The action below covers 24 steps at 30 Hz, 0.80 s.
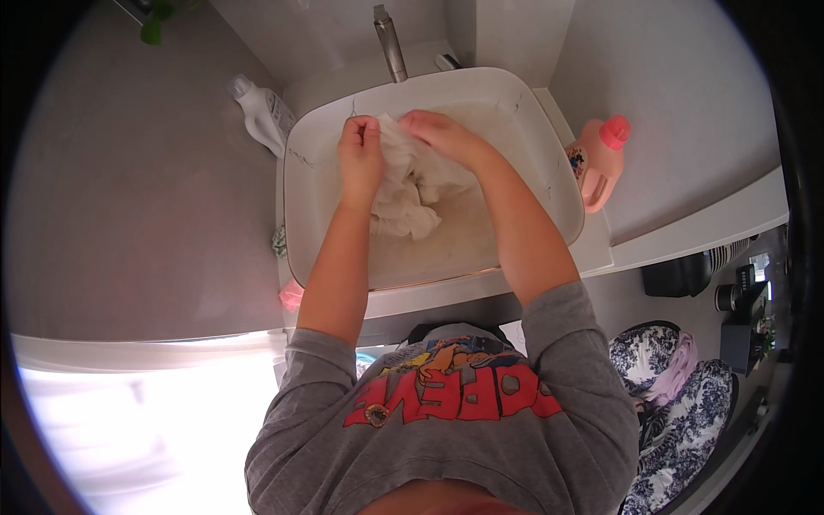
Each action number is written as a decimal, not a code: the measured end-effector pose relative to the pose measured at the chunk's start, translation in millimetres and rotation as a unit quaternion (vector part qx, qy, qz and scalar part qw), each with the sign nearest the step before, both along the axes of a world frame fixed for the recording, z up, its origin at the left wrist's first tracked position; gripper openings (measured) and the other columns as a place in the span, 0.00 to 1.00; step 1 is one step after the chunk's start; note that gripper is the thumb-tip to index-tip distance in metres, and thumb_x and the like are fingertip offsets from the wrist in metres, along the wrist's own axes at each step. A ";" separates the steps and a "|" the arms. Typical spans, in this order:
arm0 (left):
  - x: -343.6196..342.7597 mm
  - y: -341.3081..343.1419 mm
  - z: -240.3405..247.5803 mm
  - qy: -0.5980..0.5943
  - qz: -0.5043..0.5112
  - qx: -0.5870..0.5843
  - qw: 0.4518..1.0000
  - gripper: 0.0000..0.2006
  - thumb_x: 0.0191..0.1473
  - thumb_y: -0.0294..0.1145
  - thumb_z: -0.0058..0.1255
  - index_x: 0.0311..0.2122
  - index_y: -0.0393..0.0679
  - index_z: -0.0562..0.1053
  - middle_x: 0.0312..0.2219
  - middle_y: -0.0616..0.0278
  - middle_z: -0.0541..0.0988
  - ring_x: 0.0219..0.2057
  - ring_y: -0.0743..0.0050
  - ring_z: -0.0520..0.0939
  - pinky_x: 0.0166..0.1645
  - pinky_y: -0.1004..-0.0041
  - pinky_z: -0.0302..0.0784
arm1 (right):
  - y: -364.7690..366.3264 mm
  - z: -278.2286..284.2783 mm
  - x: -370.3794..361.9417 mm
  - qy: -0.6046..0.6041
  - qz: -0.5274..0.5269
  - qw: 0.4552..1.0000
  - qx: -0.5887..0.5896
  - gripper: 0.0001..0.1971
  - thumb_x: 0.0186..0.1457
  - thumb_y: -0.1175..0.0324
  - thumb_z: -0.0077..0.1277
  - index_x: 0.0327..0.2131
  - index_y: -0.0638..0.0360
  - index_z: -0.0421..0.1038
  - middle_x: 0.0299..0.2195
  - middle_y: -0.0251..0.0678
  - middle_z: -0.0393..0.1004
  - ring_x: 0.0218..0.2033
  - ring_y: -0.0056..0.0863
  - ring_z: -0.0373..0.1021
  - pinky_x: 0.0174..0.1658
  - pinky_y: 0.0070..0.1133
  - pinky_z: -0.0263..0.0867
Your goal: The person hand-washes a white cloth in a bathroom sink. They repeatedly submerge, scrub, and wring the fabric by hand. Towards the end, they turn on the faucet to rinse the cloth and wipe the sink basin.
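A wet white cloth (405, 206) hangs from both hands down into a white sink (558, 184) that holds cloudy water. My left hand (361, 154) is closed in a fist on the cloth's upper left edge. Pinching its upper right part, my right hand (442, 136) is a short way off, with the fabric stretched between the two. The cloth's lower end is bunched up in the water. What kind of garment or cloth it is, I cannot make out.
Behind the sink rises a metal faucet (390, 47). A white bottle (261, 112) stands at the sink's left, and a pink jug with a handle (601, 159) at its right. Something pink (292, 294) lies by the near left corner. Patterned fabric (678, 429) is at the lower right.
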<state>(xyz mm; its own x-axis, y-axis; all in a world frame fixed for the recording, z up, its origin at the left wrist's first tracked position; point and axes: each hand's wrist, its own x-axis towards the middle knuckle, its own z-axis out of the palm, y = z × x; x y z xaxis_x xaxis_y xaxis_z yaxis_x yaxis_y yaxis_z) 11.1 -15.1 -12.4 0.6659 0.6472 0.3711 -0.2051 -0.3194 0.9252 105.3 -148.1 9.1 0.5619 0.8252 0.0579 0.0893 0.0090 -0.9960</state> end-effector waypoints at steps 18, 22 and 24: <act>7.5 -8.5 -12.7 0.058 -0.149 -0.479 0.863 0.19 0.57 0.48 0.39 0.40 0.41 0.69 0.33 0.61 0.74 0.35 0.68 0.76 0.38 0.68 0.72 | 43.8 -22.5 -23.8 -0.404 -0.230 0.885 -0.031 0.18 0.53 0.52 0.43 0.20 0.56 0.66 0.18 0.41 0.69 0.22 0.42 0.66 0.25 0.32 0.61; 2.4 -15.8 -5.9 0.055 -0.151 -0.474 0.866 0.21 0.56 0.49 0.39 0.44 0.41 0.67 0.36 0.60 0.74 0.38 0.68 0.75 0.40 0.69 0.72 | 40.3 -14.2 -27.8 -0.400 -0.225 0.882 -0.108 0.19 0.54 0.52 0.41 0.20 0.57 0.65 0.17 0.42 0.68 0.22 0.42 0.66 0.25 0.32 0.61; 3.3 -12.2 -12.1 0.047 -0.138 -0.476 0.867 0.22 0.56 0.50 0.38 0.45 0.41 0.66 0.38 0.60 0.73 0.39 0.68 0.75 0.41 0.68 0.72 | 36.9 -16.7 -45.5 -0.442 -0.180 0.876 -0.060 0.19 0.54 0.52 0.40 0.21 0.57 0.67 0.18 0.42 0.69 0.23 0.42 0.67 0.26 0.32 0.62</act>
